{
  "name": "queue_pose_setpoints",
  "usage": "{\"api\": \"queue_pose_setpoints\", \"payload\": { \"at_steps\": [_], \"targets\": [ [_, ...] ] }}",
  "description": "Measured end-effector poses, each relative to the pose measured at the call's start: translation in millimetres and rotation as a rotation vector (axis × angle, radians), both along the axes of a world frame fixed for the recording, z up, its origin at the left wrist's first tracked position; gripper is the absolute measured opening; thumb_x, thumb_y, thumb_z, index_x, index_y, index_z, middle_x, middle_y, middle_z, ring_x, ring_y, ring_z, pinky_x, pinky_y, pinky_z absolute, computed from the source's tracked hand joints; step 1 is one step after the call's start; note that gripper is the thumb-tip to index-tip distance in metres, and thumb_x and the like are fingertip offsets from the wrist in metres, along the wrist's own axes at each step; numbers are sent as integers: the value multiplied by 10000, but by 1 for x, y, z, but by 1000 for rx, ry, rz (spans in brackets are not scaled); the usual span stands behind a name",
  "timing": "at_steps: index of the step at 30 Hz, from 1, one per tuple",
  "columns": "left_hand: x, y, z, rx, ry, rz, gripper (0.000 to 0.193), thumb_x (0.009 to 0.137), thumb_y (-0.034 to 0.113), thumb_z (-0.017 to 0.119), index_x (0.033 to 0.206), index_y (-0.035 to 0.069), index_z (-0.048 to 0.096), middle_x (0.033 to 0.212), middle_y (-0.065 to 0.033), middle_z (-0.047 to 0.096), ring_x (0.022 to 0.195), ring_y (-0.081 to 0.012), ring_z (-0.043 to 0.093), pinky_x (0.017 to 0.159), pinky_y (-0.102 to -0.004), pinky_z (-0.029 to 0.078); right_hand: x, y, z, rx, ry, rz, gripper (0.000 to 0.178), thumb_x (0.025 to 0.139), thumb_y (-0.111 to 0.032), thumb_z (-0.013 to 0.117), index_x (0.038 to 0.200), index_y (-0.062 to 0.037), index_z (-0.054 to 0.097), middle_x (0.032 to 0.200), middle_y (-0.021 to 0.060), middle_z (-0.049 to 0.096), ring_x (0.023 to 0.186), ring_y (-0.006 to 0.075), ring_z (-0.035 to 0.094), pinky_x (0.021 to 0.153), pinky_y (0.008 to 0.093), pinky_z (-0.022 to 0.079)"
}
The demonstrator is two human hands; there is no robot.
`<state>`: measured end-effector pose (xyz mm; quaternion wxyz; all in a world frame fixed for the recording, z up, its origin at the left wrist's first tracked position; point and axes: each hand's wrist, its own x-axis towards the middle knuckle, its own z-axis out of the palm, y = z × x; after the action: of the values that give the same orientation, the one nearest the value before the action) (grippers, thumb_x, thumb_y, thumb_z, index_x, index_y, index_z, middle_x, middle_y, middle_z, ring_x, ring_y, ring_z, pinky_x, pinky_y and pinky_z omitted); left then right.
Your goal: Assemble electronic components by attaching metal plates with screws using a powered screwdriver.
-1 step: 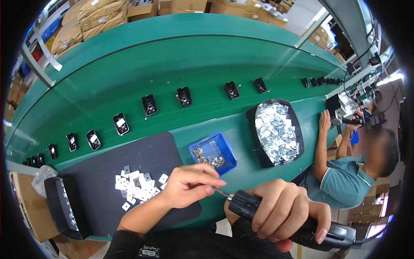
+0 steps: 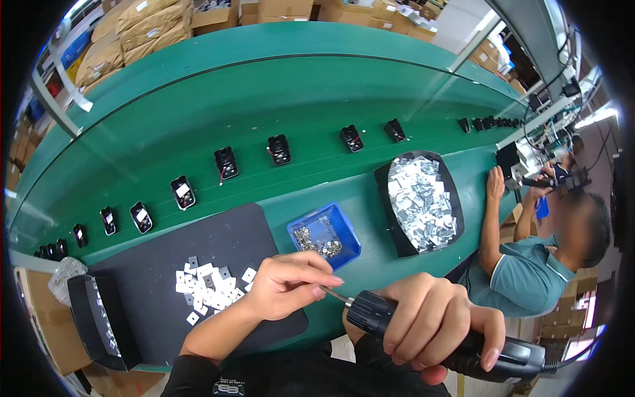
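Observation:
My right hand (image 2: 430, 324) is wrapped round a black electric screwdriver (image 2: 374, 314), which lies nearly level and points left. Its thin metal bit (image 2: 335, 295) reaches the fingertips of my left hand (image 2: 288, 284). There, thumb and forefinger are pinched together at the bit's tip; anything between them is too small or hidden to make out. Just beyond my left hand sits a blue bin (image 2: 350, 239) with small metal screws or fasteners (image 2: 329, 248) inside. Left of that hand, small white and grey square plates with holes (image 2: 210, 284) lie in a loose pile on a dark mat (image 2: 152, 255).
Along the green conveyor (image 2: 311, 119) stands a row of small black device housings (image 2: 226, 163). A black tray (image 2: 401, 241) heaped with silvery pieces (image 2: 423, 205) is at the right. Another black box (image 2: 122, 324) stands far left. A co-worker (image 2: 529, 278) works at a machine on the right.

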<state>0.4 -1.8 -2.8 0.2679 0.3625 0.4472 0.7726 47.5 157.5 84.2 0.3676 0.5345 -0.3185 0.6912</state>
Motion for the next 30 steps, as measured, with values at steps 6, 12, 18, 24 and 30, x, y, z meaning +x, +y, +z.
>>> {"api": "queue_pose_setpoints", "payload": {
  "at_steps": [6, 12, 18, 24, 30],
  "targets": [
    [3, 8, -4, 140, 17, 107, 177, 847, 18, 585, 962, -28, 712, 873, -139, 615, 666, -135, 547, 600, -242, 441, 18, 8, 9, 34, -90, -29, 440, 765, 82, 638, 1136, -111, 502, 623, 86, 569, 470, 195, 550, 449, 308, 458],
    [7, 9, 1, 99, -36, 218, 153, 884, 32, 561, 922, -72, 666, 896, -182, 621, 685, -156, 602, 593, -238, 505, 10, 4, 10, -32, -42, -49, 252, 816, 17, 656, 1030, -33, 533, 647, 51, 574, 492, 160, 557, 444, 269, 457],
    [8, 1, -5, 93, 122, 231, 161, 851, -14, 598, 980, -39, 691, 876, -192, 673, 614, -161, 635, 564, -246, 530, 16, 3, 8, 2, -75, -20, 301, 788, 23, 687, 1039, -42, 535, 654, 60, 578, 488, 178, 554, 447, 295, 459],
    [6, 9, -4, 161, 8, 119, 235, 817, -143, 571, 1013, -57, 670, 950, -188, 697, 770, -191, 692, 658, -256, 563, 17, 5, 5, 27, -41, -95, 426, 787, -2, 718, 1156, -81, 520, 630, 51, 604, 474, 151, 596, 434, 274, 529],
    [4, 2, 3, 96, 57, 167, 227, 815, -125, 592, 1010, -50, 679, 962, -161, 710, 803, -187, 708, 691, -259, 570, 11, 2, 4, -5, -51, -83, 416, 794, -37, 729, 1156, -84, 528, 654, 36, 607, 510, 126, 617, 501, 253, 565]
  ]
}}
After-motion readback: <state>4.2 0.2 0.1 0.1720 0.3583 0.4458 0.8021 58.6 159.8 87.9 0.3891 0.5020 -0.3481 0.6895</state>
